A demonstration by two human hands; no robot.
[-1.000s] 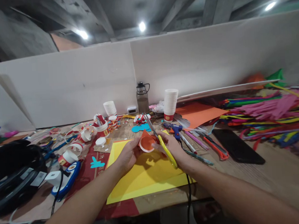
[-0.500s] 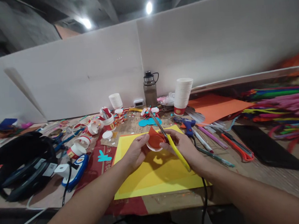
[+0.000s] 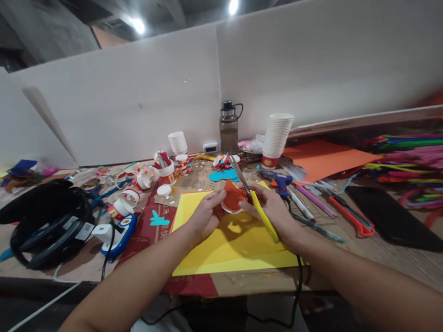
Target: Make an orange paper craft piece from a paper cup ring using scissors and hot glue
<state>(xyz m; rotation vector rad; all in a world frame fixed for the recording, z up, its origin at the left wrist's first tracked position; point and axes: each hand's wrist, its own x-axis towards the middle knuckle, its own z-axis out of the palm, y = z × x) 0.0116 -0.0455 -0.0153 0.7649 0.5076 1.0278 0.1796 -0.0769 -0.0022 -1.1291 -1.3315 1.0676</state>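
Note:
Over the yellow paper sheets (image 3: 228,259), my left hand (image 3: 208,213) pinches the edge of an orange-red piece of paper (image 3: 234,199) with a pointed upper corner. A white round rim, perhaps a cut cup base, shows along the lower edge of this paper. My right hand (image 3: 272,209) is closed around scissors (image 3: 263,217) with yellow handles, their blades pointing up and away. Its thumb also touches the right side of the orange-red paper. Behind the hands lie blue paper discs (image 3: 222,175).
A tall stack of paper cups (image 3: 278,139) and a water bottle (image 3: 228,130) stand at the back. On the right are a blue glue gun (image 3: 282,182), pens, a black phone-like slab (image 3: 395,219) and pipe cleaners (image 3: 421,147). Cut cups (image 3: 121,207) and a black case (image 3: 45,224) lie left.
The camera view has shifted, so the table contents appear further right and slightly higher. Both hands keep their hold on the orange-red paper and the scissors, with little movement between them.

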